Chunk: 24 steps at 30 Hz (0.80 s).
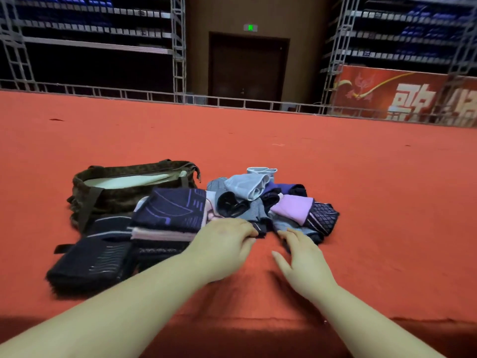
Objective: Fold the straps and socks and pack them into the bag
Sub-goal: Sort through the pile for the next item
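A brown patterned bag (124,195) lies open on the red carpet, its pale lining showing. In front of it sit a stack of folded dark and purple items (167,218) and a dark folded strap (90,262). To the right is a loose pile of socks (271,202) in grey, black, lilac and dark diamond pattern. My left hand (224,246) rests at the pile's near edge, its fingertips curled on a dark sock (259,229). My right hand (302,262) reaches to the pile's front with fingers straight, touching dark fabric.
The red carpet (361,202) stretches wide on all sides, with a step edge near me at the bottom. A low metal rail (232,102), scaffolding, a dark door and a red banner (402,96) stand far behind.
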Motion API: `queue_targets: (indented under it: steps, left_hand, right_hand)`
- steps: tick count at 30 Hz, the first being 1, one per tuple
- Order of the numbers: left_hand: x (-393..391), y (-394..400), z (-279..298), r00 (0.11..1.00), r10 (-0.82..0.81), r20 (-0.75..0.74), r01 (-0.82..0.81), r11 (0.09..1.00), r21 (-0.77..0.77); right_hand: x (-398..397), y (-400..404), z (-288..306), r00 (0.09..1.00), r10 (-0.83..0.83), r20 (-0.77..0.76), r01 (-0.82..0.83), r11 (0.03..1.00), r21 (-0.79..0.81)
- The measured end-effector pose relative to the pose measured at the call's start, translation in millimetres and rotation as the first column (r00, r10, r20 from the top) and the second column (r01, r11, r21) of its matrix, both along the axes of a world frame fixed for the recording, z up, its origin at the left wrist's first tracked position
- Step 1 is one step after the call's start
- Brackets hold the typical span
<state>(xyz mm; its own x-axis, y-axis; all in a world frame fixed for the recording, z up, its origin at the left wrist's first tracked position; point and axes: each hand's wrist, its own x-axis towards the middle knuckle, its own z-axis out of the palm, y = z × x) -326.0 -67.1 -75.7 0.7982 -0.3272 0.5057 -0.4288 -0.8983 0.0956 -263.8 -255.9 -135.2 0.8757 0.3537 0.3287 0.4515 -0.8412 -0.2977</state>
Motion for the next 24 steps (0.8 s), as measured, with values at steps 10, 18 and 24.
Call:
queue_targets:
  steps: [10,18,24]
  left_hand:
    - [79.5,-62.0,-60.3,0.987,0.013,-0.163,-0.045,0.980,-0.192]
    - [152.9,-89.7,-49.2,0.993,0.003,-0.121,0.002,0.999,0.046]
    - [181.8,-82.7,-55.0,0.998,-0.055,-0.003,0.054,0.978,0.200]
  right_hand:
    - [62.6,-53.6,-21.9,0.948,-0.250,0.197,0.192,0.943,0.273]
    - [110.2,-65.6,-28.1,0.961,-0.268,0.075,0.213,0.882,0.421]
    - [116.1,-70.5,-25.1,0.971,-0.241,0.007,0.216,0.884,0.414]
